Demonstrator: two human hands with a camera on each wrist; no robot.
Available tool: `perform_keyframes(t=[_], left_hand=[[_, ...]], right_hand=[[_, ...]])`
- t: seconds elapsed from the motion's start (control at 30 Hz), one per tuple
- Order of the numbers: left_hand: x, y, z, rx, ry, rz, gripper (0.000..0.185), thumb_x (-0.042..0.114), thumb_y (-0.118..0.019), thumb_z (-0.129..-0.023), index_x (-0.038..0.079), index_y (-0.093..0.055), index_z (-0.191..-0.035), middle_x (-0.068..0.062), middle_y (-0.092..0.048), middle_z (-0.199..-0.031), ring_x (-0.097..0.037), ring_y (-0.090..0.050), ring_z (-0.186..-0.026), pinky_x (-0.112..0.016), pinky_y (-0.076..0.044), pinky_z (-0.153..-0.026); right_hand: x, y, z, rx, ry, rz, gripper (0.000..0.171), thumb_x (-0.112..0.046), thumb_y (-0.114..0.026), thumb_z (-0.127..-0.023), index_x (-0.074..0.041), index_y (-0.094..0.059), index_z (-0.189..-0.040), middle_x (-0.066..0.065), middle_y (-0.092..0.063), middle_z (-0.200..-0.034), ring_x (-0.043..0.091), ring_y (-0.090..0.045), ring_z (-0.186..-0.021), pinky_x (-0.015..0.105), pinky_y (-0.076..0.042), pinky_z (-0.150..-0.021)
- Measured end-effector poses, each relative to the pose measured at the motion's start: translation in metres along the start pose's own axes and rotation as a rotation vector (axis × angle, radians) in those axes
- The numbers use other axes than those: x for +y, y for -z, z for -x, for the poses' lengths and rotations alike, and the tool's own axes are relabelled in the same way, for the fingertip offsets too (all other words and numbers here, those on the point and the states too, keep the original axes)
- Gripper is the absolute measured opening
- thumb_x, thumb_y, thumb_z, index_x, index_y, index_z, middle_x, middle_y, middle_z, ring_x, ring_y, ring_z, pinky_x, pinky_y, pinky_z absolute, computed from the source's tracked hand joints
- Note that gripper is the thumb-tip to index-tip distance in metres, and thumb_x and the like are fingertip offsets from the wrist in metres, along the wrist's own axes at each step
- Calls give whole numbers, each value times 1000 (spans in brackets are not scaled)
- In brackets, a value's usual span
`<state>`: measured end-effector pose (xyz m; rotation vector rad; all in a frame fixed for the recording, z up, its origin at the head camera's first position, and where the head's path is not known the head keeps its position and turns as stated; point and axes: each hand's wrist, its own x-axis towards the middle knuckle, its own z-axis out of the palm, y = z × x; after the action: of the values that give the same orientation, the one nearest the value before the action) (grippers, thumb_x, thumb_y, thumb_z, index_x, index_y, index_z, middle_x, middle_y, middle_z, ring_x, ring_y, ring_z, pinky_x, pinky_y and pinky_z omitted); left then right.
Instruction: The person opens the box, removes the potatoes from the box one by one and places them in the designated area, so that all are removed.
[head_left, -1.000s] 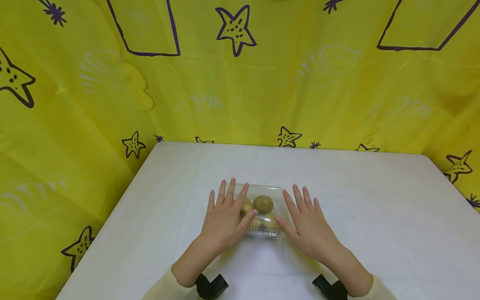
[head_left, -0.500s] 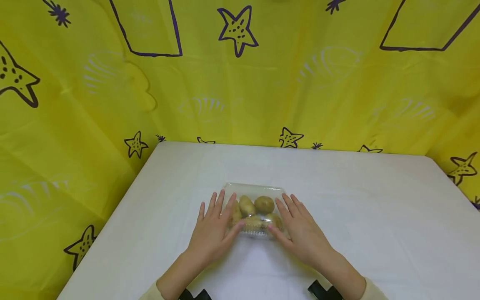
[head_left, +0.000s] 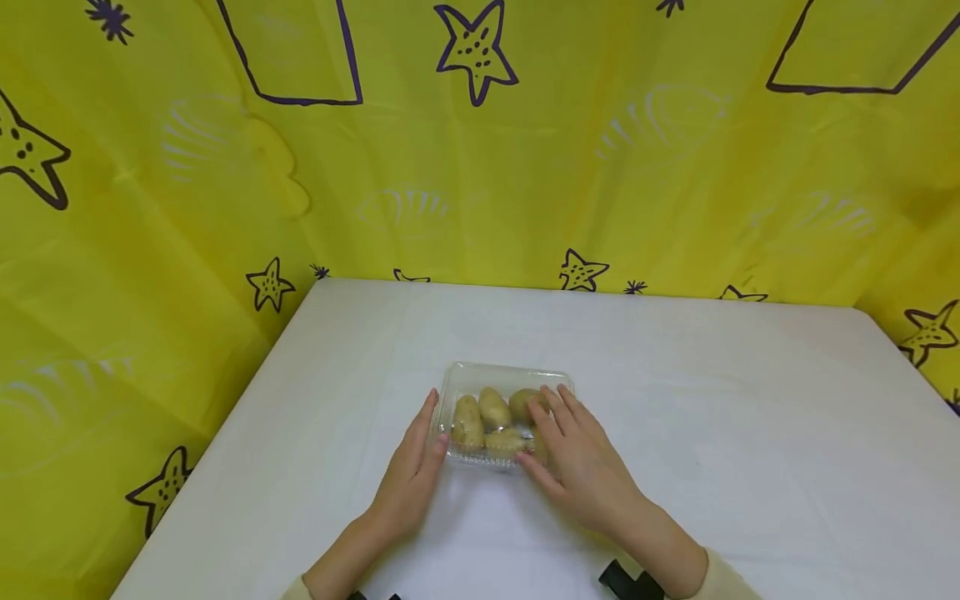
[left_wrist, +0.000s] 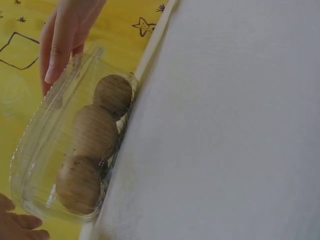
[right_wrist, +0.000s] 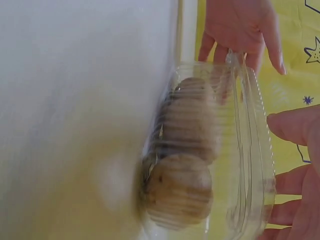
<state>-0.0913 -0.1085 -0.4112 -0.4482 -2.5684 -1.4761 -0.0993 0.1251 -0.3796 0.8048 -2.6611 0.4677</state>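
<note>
Both hands shifted since a second ago: we see left hand (head_left: 411,477) flat against the box (head_left: 504,414) side, right hand (head_left: 577,463) fingers straight on its lid over the potatoes (head_left: 480,421).

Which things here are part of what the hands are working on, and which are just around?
In hand:
clear plastic clamshell box
potatoes inside it
left hand at its left side
right hand on its lid

Around:
white table
yellow starfish-print backdrop

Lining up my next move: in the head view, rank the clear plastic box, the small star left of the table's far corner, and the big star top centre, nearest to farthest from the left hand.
1. Clear plastic box of potatoes, touching the left hand.
2. Small purple-outlined star, on the yellow backdrop's left side.
3. Big purple-outlined star, top centre.
</note>
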Motion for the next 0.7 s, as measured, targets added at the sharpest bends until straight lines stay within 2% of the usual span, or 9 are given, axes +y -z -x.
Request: perform_keyframes(t=[0.1,0.27,0.37,0.47,0.57,0.7], left_hand=[[-1,0,0,41,37,124,52,26,-35,-100,5,-21,-145,-10,-27,-146,-26,-25,-132,-48,-22,-104],[-4,0,-1,71,55,201,49,24,-34,-100,-3,-28,-140,-13,-33,-143,-27,-30,-130,-44,-25,-103],[-6,-1,-2,94,103,259,47,23,-35,-100,-6,-33,-137,-17,-39,-138,-29,-32,-129,-43,-25,-103],[-8,-2,-3,136,179,341,44,22,-35,-100,-8,-40,-133,-20,-47,-131,-28,-40,-124,-37,-34,-99],[-9,-3,-4,171,249,417,42,20,-37,-99,-9,-46,-127,-20,-52,-125,-21,-48,-114,-28,-40,-90],[-9,-4,-5,185,318,498,38,17,-39,-98,-11,-52,-120,-17,-56,-118,-7,-50,-99,-21,-41,-83]], right_hand=[[-5,-2,-3,13,26,-2,60,-38,-59,-87,4,-49,-127,22,-42,-134,39,-30,-128,50,-28,-101],[-11,-6,-7,38,88,-5,56,-35,-61,-85,3,-52,-125,20,-45,-131,38,-35,-125,51,-30,-99],[-13,-10,-10,72,143,-4,52,-32,-65,-82,3,-54,-120,20,-49,-126,37,-40,-120,52,-32,-97],[-17,-14,-14,94,179,-1,50,-30,-67,-81,3,-56,-117,20,-51,-122,36,-43,-117,51,-34,-96],[-21,-17,-16,94,190,-3,50,-30,-67,-81,3,-57,-117,20,-52,-122,36,-44,-116,50,-34,-96],[-26,-19,-19,91,192,-9,51,-28,-67,-81,5,-56,-119,20,-52,-124,35,-45,-117,50,-34,-97]])
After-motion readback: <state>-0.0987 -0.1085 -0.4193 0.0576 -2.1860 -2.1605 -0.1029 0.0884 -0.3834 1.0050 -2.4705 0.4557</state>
